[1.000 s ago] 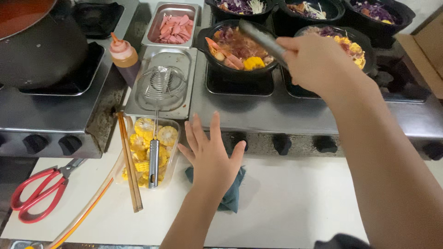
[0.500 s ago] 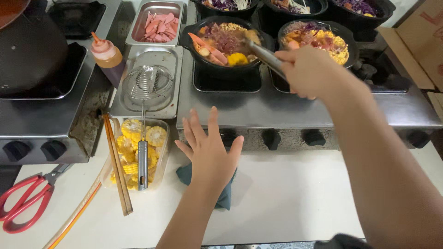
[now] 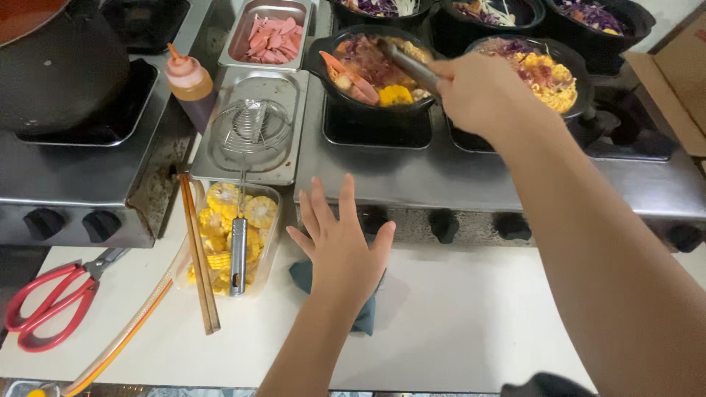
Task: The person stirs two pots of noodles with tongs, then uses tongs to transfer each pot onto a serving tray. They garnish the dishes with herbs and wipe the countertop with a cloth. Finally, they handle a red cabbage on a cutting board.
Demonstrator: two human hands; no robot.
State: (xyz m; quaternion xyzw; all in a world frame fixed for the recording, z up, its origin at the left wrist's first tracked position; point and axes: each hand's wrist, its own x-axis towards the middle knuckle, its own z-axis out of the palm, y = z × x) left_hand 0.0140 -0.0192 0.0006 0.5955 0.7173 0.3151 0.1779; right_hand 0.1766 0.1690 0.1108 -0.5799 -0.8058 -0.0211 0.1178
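Note:
My right hand (image 3: 478, 92) grips metal tongs (image 3: 408, 65) whose tips reach into a black pot (image 3: 371, 70) of meat, carrot and corn on the stove. My left hand (image 3: 340, 246) lies flat with fingers spread on a dark teal cloth (image 3: 364, 316) on the white counter (image 3: 471, 331), just in front of the stove knobs. A second black pot (image 3: 548, 70) with yellow noodles sits right behind my right hand.
Left of my left hand a clear tub of corn pieces (image 3: 232, 228) holds a wire skimmer (image 3: 246, 147), with chopsticks (image 3: 198, 257) beside it. Red scissors (image 3: 48, 301), a sauce bottle (image 3: 190, 81), a tray of sliced sausage (image 3: 268, 37), a big dark pot (image 3: 51, 66) and more pots at the back.
My right hand has shifted slightly with the tongs over the pot. My left hand stays flat on the cloth. The view has tilted down a little.

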